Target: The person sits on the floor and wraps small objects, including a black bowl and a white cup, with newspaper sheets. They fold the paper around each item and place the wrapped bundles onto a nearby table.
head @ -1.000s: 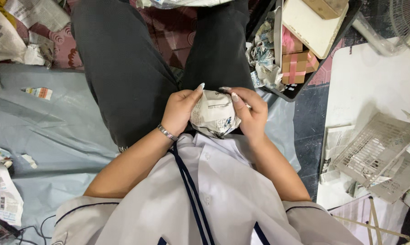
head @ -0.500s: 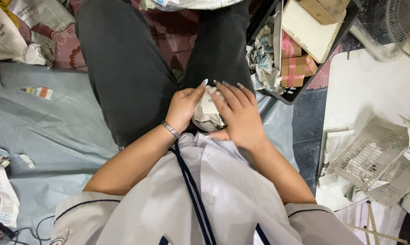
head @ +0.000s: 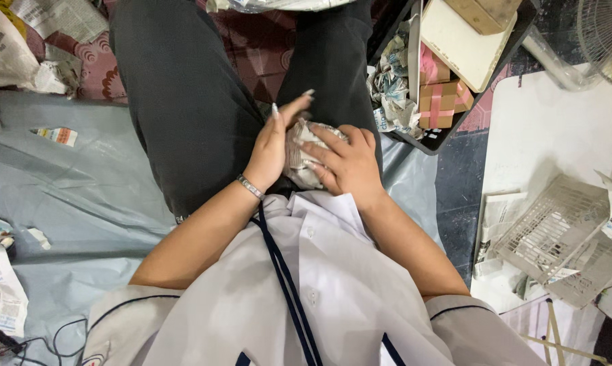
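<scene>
Head view looks straight down at our lap, where both of our hands meet on a newspaper-wrapped bundle [head: 304,152] resting against our dark trousers [head: 184,102], just above the hem of our white shirt [head: 306,285]. Our left hand [head: 273,146] presses its palm against the bundle's left side, fingers stretched upward and slightly spread, the long nails pointing away from us; a thin metal bracelet [head: 250,187] sits on that wrist. Our right hand [head: 343,163] lies over the bundle from the right, fingers curled across its top and front, so we clamp the bundle between the two hands. Only a crumpled strip of the printed paper shows between them; what it wraps we cannot tell.

To the right of our right knee stands a dark crate [head: 448,132] holding crumpled newspaper wads [head: 390,88], small brown boxes with pink tape [head: 441,98] and a cream flat slab [head: 465,41]. Farther right, on a white surface [head: 556,129], lie white plastic grids [head: 556,224], tilted one over another. A grey-blue sheet [head: 69,203] covers the floor on our left, with scraps of newspaper [head: 8,291] along its edge and more newspaper [head: 8,47] at the top left corner. A dark lanyard cord [head: 285,285] runs down our shirt front.
</scene>
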